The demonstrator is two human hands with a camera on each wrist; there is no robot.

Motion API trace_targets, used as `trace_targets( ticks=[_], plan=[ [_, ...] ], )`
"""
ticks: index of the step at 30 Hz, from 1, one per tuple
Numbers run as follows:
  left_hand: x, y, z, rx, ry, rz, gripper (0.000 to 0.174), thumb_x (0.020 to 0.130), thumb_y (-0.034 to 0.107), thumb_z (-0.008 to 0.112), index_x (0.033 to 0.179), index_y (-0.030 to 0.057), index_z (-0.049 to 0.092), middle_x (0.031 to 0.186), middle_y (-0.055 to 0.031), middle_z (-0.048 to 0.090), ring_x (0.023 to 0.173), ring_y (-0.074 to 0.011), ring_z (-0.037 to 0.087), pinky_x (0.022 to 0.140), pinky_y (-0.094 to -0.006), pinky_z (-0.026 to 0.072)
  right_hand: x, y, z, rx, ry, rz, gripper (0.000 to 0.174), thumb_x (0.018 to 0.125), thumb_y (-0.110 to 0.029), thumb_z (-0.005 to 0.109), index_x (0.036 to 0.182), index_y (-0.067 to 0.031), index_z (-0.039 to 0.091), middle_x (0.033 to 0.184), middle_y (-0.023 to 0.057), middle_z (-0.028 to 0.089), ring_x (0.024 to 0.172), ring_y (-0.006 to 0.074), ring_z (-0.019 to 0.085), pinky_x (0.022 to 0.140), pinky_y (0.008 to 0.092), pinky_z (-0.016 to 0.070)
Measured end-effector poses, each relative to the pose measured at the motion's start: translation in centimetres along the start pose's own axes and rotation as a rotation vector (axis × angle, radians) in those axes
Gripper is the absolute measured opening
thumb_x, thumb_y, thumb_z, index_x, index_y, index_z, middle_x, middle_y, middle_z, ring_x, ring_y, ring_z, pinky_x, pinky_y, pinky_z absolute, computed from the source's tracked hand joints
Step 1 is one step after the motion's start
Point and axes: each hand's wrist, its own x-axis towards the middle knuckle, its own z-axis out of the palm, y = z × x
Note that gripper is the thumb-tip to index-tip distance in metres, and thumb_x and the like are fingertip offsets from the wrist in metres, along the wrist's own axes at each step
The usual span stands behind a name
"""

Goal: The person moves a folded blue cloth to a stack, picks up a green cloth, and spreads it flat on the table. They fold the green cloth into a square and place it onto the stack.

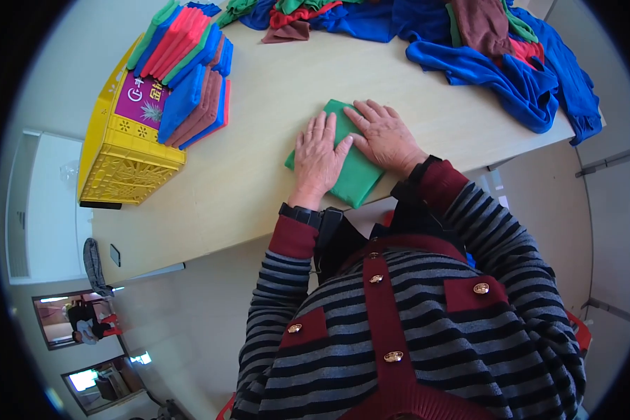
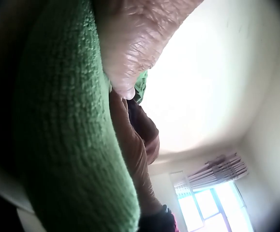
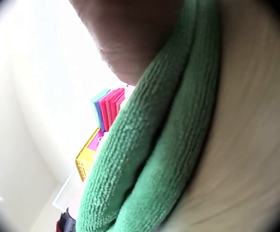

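Note:
A folded green towel [image 1: 357, 180] lies near the table's front edge, set at a slant. My left hand [image 1: 318, 155] rests on its left part with the fingers straight and pointing away from me. Across its right part lies my right hand [image 1: 389, 137], fingers extended toward the far left; the two thumbs come close together over the cloth. In the left wrist view the towel's ribbed edge [image 2: 77, 125] fills the left side, below the left hand [image 2: 135, 38]. The right wrist view shows thick rounded folds of the towel [image 3: 130, 169] under the right hand [image 3: 135, 34].
At the left stands a yellow crate [image 1: 129, 164] with a purple label. Folded towels [image 1: 182, 52] in green, blue, red and brown stand upright in rows at it. Loose blue, brown, red and green cloths [image 1: 490, 77] are heaped along the far right. A phone [image 1: 115, 255] lies near the left corner.

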Motion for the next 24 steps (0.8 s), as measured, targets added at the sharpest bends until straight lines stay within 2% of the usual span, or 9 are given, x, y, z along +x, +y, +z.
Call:
trace_targets(
  ticks=[7,12,15,16,18,19,20,23,24],
  plan=[
    [-0.2,-1.4,-0.4,0.0,-0.052,-0.079,0.065,0.103,0.049,0.04,0.152,0.0073,0.036,0.155,-0.0162,0.039,0.145,-0.0322,0.033,0.118,-0.0454,0.0258,-0.9,3.4,0.6,-0.032,0.053,0.073,0.054,0.101,-0.039,0.044,0.145,-0.0081,0.047,0.149,0.0153,0.045,0.141,0.0337,0.037,0.117,0.0452,0.0269],
    [-1.6,-2.6,-0.3,0.023,0.001,-0.1,0.059,0.103,0.044,0.043,0.148,0.0067,0.041,0.15,-0.016,0.044,0.14,-0.0323,0.038,0.115,-0.0454,0.0292,-1.9,4.6,0.7,-0.048,0.076,0.076,0.051,0.101,-0.037,0.046,0.142,-0.0067,0.05,0.148,0.0158,0.047,0.141,0.0342,0.038,0.118,0.0455,0.0262],
    [-2.7,-2.4,-0.4,0.019,0.1,-0.06,0.054,0.101,0.038,0.049,0.144,0.0059,0.047,0.143,-0.0154,0.051,0.133,-0.0326,0.045,0.11,-0.0473,0.0342,-2.1,4.1,-1.3,-0.12,0.237,0.144,0.043,0.097,-0.027,0.055,0.133,-0.0042,0.056,0.136,0.0161,0.056,0.13,0.0345,0.048,0.111,0.044,0.0365],
    [-3.1,-2.1,-0.7,0.035,0.116,-0.078,0.051,0.101,0.036,0.051,0.141,0.0062,0.049,0.139,-0.0148,0.053,0.128,-0.0322,0.047,0.106,-0.0474,0.0365,-2.3,3.4,-2.5,-0.122,0.236,0.138,0.043,0.097,-0.027,0.055,0.133,-0.0042,0.056,0.136,0.0161,0.056,0.13,0.0345,0.048,0.111,0.044,0.0365],
    [-3.9,-1.7,-1.2,0.071,0.142,-0.11,0.045,0.1,0.032,0.054,0.137,0.0067,0.053,0.13,-0.0136,0.057,0.119,-0.0314,0.052,0.099,-0.0474,0.0411,-3.8,0.5,-5.0,0.148,0.173,0.077,0.036,0.092,-0.019,0.061,0.123,-0.0025,0.061,0.124,0.0157,0.062,0.119,0.0336,0.055,0.102,0.0422,0.044],
    [-4.2,-1.6,-1.4,0.07,0.138,-0.108,0.045,0.1,0.032,0.054,0.137,0.0067,0.053,0.13,-0.0136,0.057,0.119,-0.0314,0.052,0.099,-0.0474,0.0411,-4.5,-0.7,-5.5,0.283,0.14,0.054,0.032,0.089,-0.016,0.063,0.119,-0.0017,0.064,0.117,0.0154,0.065,0.113,0.0332,0.059,0.098,0.0412,0.0478],
    [-4.5,-1.4,-1.6,0.061,0.161,-0.131,0.042,0.099,0.03,0.055,0.135,0.0072,0.054,0.126,-0.0136,0.058,0.117,-0.0317,0.053,0.098,-0.0468,0.0417,-5.0,-1.6,-5.3,0.282,0.139,0.06,0.032,0.089,-0.016,0.063,0.119,-0.0017,0.064,0.117,0.0154,0.065,0.113,0.0332,0.059,0.098,0.0412,0.0478],
    [-5.2,-0.7,-2.0,0.037,0.209,-0.174,0.038,0.098,0.025,0.057,0.133,0.0083,0.056,0.118,-0.0137,0.06,0.112,-0.0323,0.055,0.097,-0.0456,0.043,-5.6,-3.1,-4.1,0.285,0.149,-0.086,0.025,0.085,-0.011,0.066,0.107,-0.0012,0.067,0.101,0.0129,0.068,0.098,0.0319,0.063,0.087,0.0397,0.0523],
    [-5.5,-0.6,-2.2,0.032,0.213,-0.192,0.037,0.098,0.024,0.057,0.132,0.0078,0.057,0.115,-0.0142,0.06,0.11,-0.0327,0.056,0.096,-0.0453,0.044,-5.6,-2.9,-3.8,0.286,0.148,-0.086,0.025,0.085,-0.011,0.066,0.107,-0.0012,0.067,0.101,0.0129,0.068,0.098,0.0319,0.063,0.087,0.0397,0.0523]
  ],
)
